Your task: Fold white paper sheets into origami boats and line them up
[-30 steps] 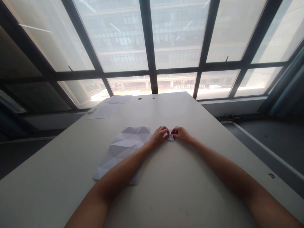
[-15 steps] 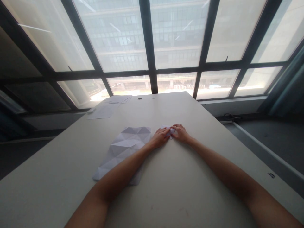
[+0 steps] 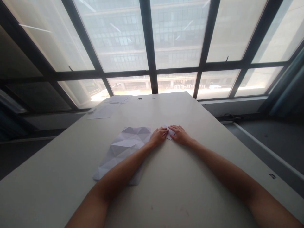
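A small piece of folded white paper lies on the table between my two hands, partly covered by their fingers. My left hand grips its left side, with the fingers bent and close together. From the right, my right hand presses on the same paper, thumb near its lower edge and fingers over the top. Beside my left forearm rests a larger creased sheet of paper, marked with triangular folds; the forearm hides part of it.
Flat white sheets and a stack of paper lie at the far left of the white table. A round cable hole sits near the far edge. Large windows stand behind, and a curtain hangs at right.
My left hand has shifted slightly left, and the right hand's fingers have stretched a little over the folded paper. More of the paper shows between the hands. The creased sheet has stayed put.
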### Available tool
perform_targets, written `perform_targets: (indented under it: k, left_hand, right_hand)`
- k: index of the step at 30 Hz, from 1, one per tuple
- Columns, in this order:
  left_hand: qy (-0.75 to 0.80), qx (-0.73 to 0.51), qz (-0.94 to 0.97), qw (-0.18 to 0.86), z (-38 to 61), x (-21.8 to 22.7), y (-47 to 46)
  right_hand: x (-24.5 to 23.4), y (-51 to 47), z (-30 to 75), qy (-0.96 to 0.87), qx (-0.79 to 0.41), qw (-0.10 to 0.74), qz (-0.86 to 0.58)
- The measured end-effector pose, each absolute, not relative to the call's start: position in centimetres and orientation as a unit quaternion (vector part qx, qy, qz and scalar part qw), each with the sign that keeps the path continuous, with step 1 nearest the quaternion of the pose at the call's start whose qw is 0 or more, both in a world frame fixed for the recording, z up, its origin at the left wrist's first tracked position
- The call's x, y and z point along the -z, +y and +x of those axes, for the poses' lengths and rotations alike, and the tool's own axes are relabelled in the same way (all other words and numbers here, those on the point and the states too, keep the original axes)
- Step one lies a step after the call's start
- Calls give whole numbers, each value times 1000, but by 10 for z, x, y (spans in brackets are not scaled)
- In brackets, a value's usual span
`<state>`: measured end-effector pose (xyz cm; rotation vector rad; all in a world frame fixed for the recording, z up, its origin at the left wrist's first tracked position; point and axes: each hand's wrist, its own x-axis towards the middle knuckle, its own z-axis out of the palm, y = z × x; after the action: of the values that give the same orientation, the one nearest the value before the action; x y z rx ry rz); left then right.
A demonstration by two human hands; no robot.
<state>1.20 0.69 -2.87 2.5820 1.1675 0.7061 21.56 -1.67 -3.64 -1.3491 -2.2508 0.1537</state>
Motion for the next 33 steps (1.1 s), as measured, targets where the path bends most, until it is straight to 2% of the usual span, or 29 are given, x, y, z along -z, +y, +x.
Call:
perform_targets:
  k: [4, 9, 17, 33]
  left_hand:
    - [331, -255, 901, 119, 14, 27, 4]
    - [332, -262, 900, 108, 15, 25, 0]
    - [336, -194, 919, 72, 13, 30, -3]
    - [331, -210, 911, 127, 12, 32, 8]
  right_hand:
    - [32, -23, 212, -841, -60, 256, -474]
    - [31, -24, 211, -838, -48, 271, -472]
    - [32, -22, 210, -815, -51, 265, -513]
    - [40, -16, 213, -832, -62, 276, -478]
